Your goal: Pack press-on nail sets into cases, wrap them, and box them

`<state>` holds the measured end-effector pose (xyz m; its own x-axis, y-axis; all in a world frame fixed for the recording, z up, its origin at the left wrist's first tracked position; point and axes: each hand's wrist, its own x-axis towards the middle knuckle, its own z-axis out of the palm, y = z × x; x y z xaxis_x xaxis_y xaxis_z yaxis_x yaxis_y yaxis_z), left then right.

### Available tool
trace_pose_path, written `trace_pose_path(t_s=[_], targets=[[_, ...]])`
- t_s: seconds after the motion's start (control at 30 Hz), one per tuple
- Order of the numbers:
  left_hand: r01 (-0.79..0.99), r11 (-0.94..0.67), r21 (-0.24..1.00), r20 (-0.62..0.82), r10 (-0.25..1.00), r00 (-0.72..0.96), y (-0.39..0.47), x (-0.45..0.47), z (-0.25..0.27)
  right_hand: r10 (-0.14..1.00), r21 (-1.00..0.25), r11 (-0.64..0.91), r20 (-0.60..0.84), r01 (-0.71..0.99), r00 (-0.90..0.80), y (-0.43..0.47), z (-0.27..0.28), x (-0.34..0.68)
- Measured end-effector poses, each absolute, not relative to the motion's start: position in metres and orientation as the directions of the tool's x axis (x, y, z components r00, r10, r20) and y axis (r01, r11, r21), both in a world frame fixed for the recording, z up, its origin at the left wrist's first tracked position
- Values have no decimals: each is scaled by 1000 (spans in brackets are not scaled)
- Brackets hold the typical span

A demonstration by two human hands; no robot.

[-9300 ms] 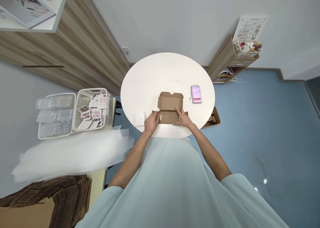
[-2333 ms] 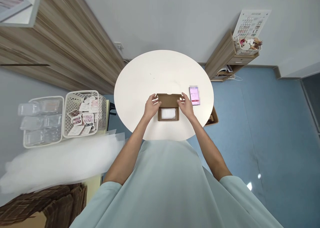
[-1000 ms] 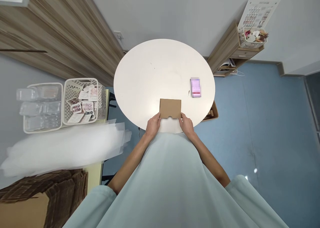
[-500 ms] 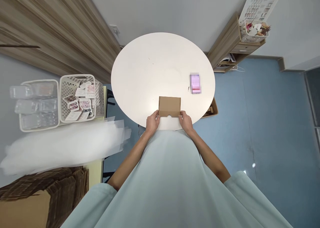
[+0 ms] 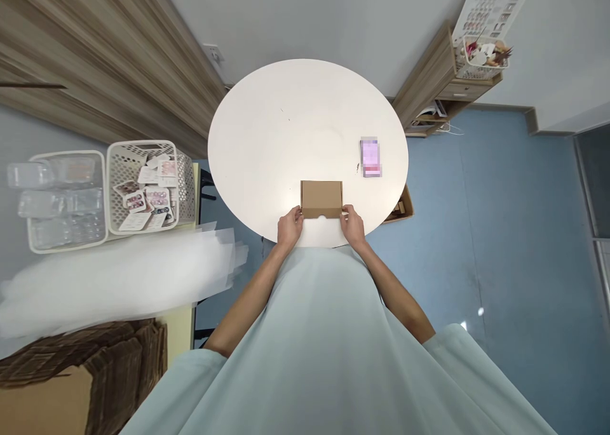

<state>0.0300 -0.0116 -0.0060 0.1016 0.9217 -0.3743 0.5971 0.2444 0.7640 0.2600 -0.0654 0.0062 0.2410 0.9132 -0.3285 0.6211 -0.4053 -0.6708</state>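
Round white surface, the landmark for all entries. Off its left edge: a side table with two white baskets holding small cards and clear trays, plus a blurred pile of clear film. Below that, stacked brown cardboard.

On the surface near its front edge: closed brown cardboard box, lid down, lying flat.

Toward the right edge of the surface, well apart from the box: pink phone.

Left hand grips the box's front left corner, fingers curled. Right hand grips the front right corner likewise.
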Motion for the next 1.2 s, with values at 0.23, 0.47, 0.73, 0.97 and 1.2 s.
trace_pose_path(t_s=[0.23,0.47,0.73,0.97,1.2], targets=[[580,267,770,-379,922,78,-6,32,1,912,-734,-408,-294,543,287,-55,-6,264],[485,302,821,-364,931,37,-11,31,23,920,-867,-356,-260,348,292,-55,7,268],[363,346,865,-342,936,-78,-17,30,72,889,-860,-388,-254,332,380,-60,73,271],[318,454,832,-471,882,-27,-10,25,59,848,-817,-492,-374,300,375,-61,61,277],[300,399,866,-438,896,75,-6,23,49,855,-839,-482,-388,252,343,-64,43,281]])
